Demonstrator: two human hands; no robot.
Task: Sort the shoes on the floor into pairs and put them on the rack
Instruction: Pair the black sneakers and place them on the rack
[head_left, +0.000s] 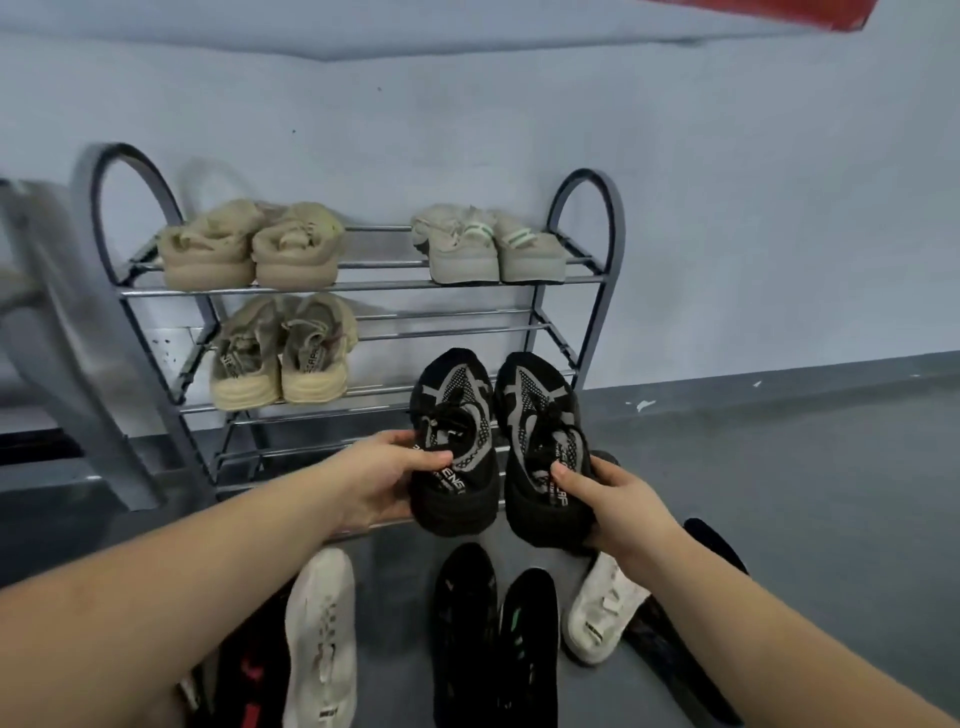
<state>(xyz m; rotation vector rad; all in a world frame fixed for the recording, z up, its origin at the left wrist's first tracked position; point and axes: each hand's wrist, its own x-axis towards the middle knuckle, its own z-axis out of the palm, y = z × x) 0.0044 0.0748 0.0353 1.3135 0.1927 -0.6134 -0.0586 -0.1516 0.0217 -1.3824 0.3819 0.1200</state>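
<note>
The left hand (382, 475) pinches the heel of the left black shoe (453, 441), thumb on its collar; beside it the right hand (618, 506) clamps the heel of the right black shoe (545, 447) the same way. Both hang before the rack (587, 280), toes toward its middle shelf. They look light, with soft knit uppers and probably stiff soles, so heel grips suit

- The rack (540, 280) top shelf has a free gap in the middle, between the tan pair (249, 249) and the grey pair (488, 244).
- The second shelf is free on its right half, beside the beige pair (283, 353).
- Loose shoes (467, 623) crowd the floor (805, 493) in front of the rack; the floor to the right lies open.
</note>
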